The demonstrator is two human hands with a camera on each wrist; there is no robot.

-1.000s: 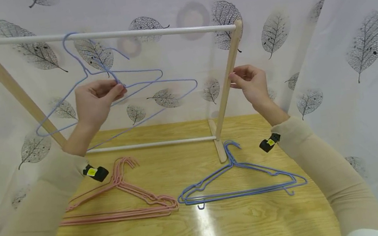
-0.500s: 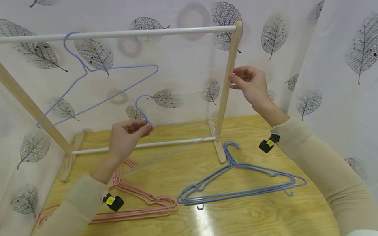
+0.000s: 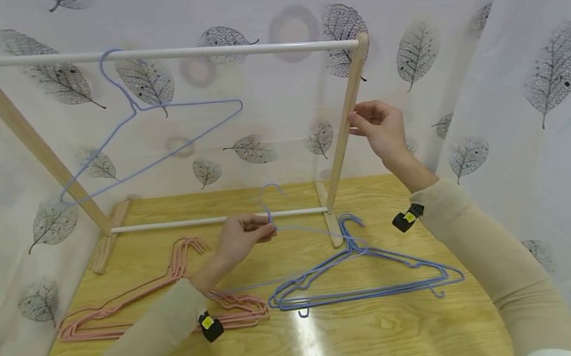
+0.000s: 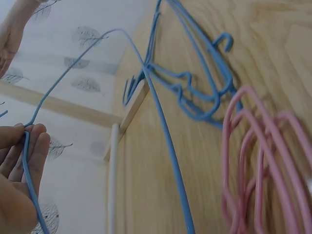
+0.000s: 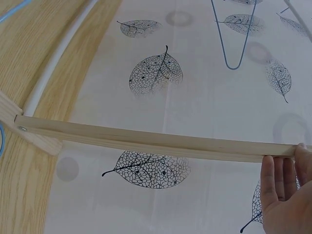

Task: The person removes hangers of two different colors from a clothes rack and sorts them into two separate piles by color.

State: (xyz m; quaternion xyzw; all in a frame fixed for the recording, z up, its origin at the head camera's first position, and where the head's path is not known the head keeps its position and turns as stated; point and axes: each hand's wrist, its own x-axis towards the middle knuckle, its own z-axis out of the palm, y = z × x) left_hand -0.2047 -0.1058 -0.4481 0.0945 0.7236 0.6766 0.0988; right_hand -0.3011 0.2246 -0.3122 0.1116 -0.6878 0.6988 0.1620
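My left hand [image 3: 239,238] pinches a blue wire hanger [image 4: 168,141] at the neck, its hook pointing up. The hanger is low in front of the rack, and its right end overlaps a pile of blue hangers [image 3: 351,247] on the table in the head view. My right hand [image 3: 385,132] holds the right wooden post [image 3: 339,156] of the clothes rack between thumb and fingers. From the rack's white top rail [image 3: 225,49], left of its middle, hangs another blue hanger [image 3: 134,109]. Part of a pink hanger pile [image 3: 179,272] is hidden behind my left forearm.
The rack's white lower bar [image 3: 172,223] runs close above the wooden table [image 3: 372,341], between the rack's feet. Behind stands a white curtain [image 3: 275,101] printed with leaves, which also closes in both sides.
My left hand has brought the held hanger down from near the top rail and to the right, toward the blue pile. The other blue hanger stays on the rail; my right hand keeps its place.
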